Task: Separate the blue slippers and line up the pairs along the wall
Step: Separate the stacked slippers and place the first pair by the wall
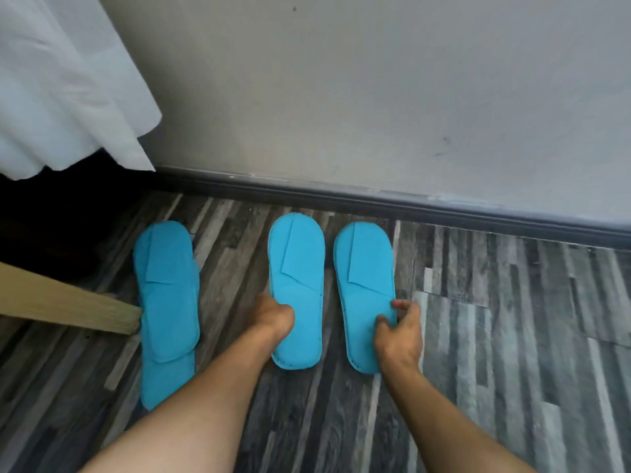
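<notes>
Two flat blue slippers lie side by side on the floor, toes toward the wall: the middle slipper and the right slipper. My left hand grips the left edge of the middle slipper. My right hand pinches the right edge of the right slipper near its heel. Farther left, a stacked pair of blue slippers lies one on top of the other, the lower one sticking out at the near end.
A grey wall with a dark skirting board runs across the back. A white curtain hangs at top left. A light wooden furniture leg touches the stacked pair. Striped wood-look floor extends right.
</notes>
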